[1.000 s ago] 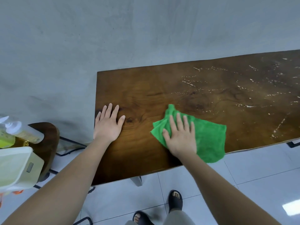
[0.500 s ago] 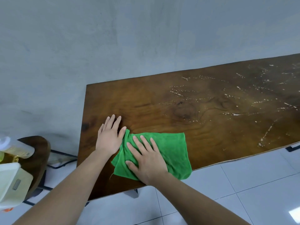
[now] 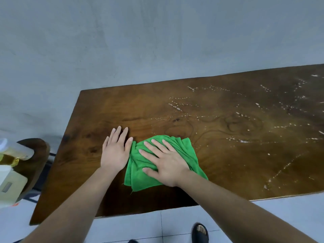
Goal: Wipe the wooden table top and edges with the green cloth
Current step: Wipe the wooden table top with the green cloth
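Both hands lie flat: my right hand (image 3: 165, 163) presses the crumpled green cloth (image 3: 185, 151) onto the dark brown wooden counter (image 3: 228, 155) near its left end, my left hand (image 3: 114, 151) just beside it.

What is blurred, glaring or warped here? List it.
Head view: soft even light, with a dull sheen on the right of the wooden table; left hand, right hand and green cloth sharp; the bottle at the left edge blurred; the wide-angle lens slants the table's edges.
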### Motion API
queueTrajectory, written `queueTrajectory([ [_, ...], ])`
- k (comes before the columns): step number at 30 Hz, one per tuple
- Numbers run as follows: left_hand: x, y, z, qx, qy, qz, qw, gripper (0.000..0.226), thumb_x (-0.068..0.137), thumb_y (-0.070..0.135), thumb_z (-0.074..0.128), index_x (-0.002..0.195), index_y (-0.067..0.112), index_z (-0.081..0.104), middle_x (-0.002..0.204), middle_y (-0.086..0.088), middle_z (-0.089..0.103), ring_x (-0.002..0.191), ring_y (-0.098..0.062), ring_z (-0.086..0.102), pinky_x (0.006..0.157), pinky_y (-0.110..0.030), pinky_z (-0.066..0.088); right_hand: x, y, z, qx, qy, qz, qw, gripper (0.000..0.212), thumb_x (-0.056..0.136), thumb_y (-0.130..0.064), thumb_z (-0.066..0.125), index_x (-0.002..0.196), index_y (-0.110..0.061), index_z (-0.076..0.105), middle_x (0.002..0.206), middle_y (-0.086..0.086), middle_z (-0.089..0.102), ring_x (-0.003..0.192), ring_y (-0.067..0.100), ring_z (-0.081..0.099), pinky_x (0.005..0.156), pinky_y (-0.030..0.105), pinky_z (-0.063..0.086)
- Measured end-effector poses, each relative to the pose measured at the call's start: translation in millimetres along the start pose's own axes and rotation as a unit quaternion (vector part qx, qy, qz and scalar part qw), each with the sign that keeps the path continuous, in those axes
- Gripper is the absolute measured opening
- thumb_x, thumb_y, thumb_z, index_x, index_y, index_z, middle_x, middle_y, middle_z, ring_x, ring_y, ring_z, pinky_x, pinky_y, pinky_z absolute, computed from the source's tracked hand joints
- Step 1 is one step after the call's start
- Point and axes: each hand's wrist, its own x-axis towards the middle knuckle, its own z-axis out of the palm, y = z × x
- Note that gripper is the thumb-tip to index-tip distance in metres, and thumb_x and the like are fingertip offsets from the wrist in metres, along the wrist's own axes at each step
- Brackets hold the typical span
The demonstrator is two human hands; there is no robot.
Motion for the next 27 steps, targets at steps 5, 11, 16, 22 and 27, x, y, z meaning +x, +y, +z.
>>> queueTrajectory([
  [5,-3,14,6,0.000,0.014,-0.039,0.999,0.067,0.113,0.061,0.011,0.174,0.035,0.025,0.183,0.009,0.015,0.169,-0.010,0.002,0.137,-0.043,0.003,6,27,-4,-0.015,-0.017,-0.072,0.997,0.076,0.109,-0.078,0.015,0.175,-0.041,0.008,0.184,-0.007,-0.007,0.170,0.018,-0.015,0.136,0.051,-0.010],
  [11,-3,17,5,0.015,0.016,-0.055,0.998,0.063,0.115,0.059,0.016,0.173,0.038,0.024,0.182,0.013,0.015,0.168,-0.006,0.002,0.137,-0.040,0.005,50,81,-26,-0.027,-0.041,-0.122,0.991,0.077,0.106,-0.083,0.011,0.174,-0.048,0.006,0.183,-0.013,-0.008,0.169,0.012,-0.017,0.136,0.049,-0.011],
  [16,0,17,6,0.026,0.014,-0.058,0.998,0.069,0.111,0.069,0.011,0.174,0.041,0.020,0.182,0.015,0.013,0.168,-0.005,-0.001,0.137,-0.042,0.007,112,156,-59,-0.042,-0.030,-0.054,0.997,0.077,0.105,-0.084,0.007,0.173,-0.050,0.000,0.183,-0.012,-0.010,0.169,0.012,-0.014,0.138,0.050,-0.005],
  [22,0,16,9,0.021,0.026,-0.058,0.998,0.069,0.111,0.069,0.013,0.173,0.041,0.024,0.182,0.015,0.014,0.167,-0.003,-0.004,0.137,-0.041,0.007,149,250,-88,-0.046,0.010,0.123,0.991,0.081,0.103,-0.082,0.000,0.174,-0.044,0.001,0.184,-0.006,-0.008,0.170,0.020,-0.007,0.137,0.053,-0.001],
  [27,1,18,8,0.024,0.022,-0.060,0.998,0.067,0.112,0.068,0.013,0.173,0.042,0.021,0.182,0.016,0.011,0.167,-0.002,-0.007,0.137,-0.040,0.005,175,235,-80,-0.013,0.045,0.315,0.948,0.077,0.108,-0.065,0.006,0.177,-0.031,0.003,0.185,0.004,-0.005,0.171,0.030,-0.004,0.137,0.057,-0.001],
])
